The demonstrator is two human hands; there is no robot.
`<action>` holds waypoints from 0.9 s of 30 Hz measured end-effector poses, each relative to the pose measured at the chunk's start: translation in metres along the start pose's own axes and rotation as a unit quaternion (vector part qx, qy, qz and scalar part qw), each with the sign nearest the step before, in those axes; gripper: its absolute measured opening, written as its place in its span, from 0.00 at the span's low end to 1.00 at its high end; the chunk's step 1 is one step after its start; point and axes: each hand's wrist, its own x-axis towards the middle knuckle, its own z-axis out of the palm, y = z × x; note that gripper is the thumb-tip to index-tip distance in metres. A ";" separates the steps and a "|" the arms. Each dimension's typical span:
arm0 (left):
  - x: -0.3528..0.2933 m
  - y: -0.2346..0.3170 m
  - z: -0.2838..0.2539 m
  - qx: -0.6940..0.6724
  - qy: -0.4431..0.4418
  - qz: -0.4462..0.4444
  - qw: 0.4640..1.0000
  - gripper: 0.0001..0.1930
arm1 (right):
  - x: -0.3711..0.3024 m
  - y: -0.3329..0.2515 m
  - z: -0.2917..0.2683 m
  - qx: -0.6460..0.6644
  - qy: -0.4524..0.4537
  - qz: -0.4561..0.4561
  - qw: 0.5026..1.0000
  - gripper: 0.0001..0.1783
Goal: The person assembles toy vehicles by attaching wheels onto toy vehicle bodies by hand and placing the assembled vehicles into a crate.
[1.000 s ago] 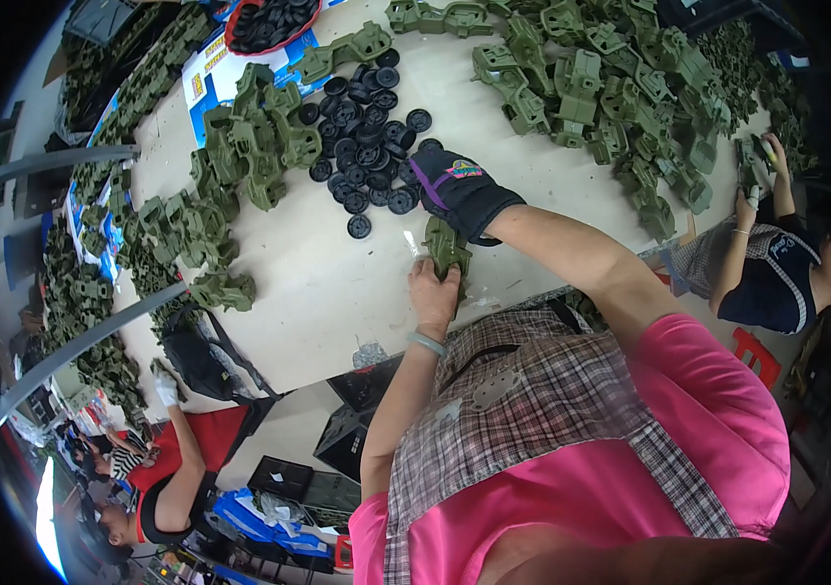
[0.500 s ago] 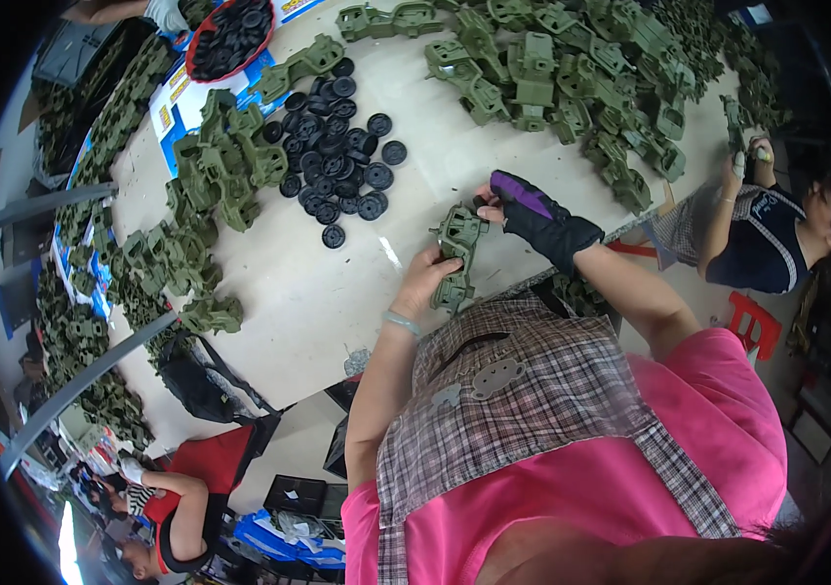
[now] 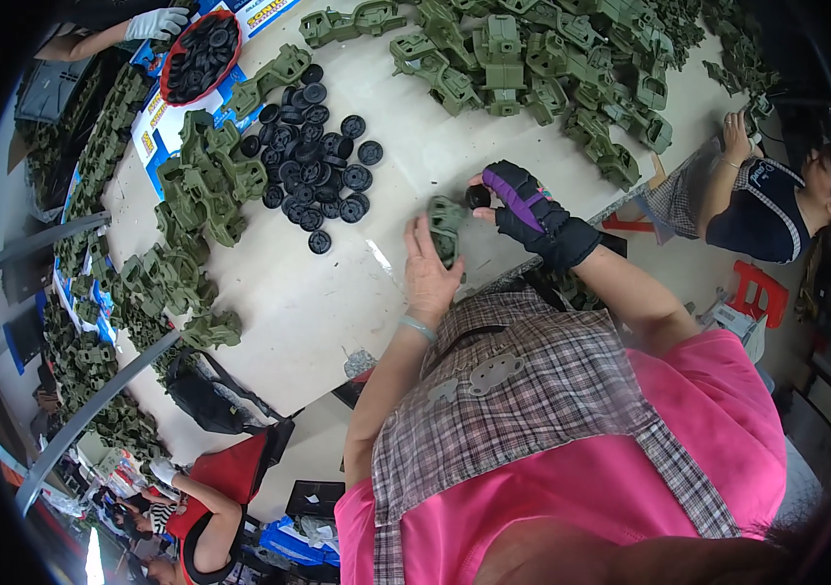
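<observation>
A dark green plastic toy vehicle body [image 3: 447, 216] is gripped by my left hand [image 3: 432, 275], close to the table's near edge. My right hand [image 3: 531, 210], in a black and purple fingerless glove, pinches a small black toy wheel [image 3: 478, 196] between thumb and fingers. A short gap separates the wheel from the green body. Further off to the left lies a loose pile of black toy wheels [image 3: 310, 166] on the pale tabletop [image 3: 337, 302].
Heaps of green vehicle bodies [image 3: 503, 68] lie at the far side; more bodies [image 3: 206, 180] line the left. A red basket of wheels [image 3: 203, 57] stands far left near a co-worker's gloved hand [image 3: 157, 24]. Another person [image 3: 767, 210] works at right, beside a red stool [image 3: 759, 292].
My left hand has turned the vehicle body, and its fingers now lie along the side. My right hand has drawn slightly back, so the wheel shows clearly. The view has shifted a little.
</observation>
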 end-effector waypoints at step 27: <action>0.007 -0.003 -0.003 -0.009 0.017 -0.085 0.996 0.56 | 0.058 -0.046 0.004 -0.077 -0.044 -0.147 0.985 0.27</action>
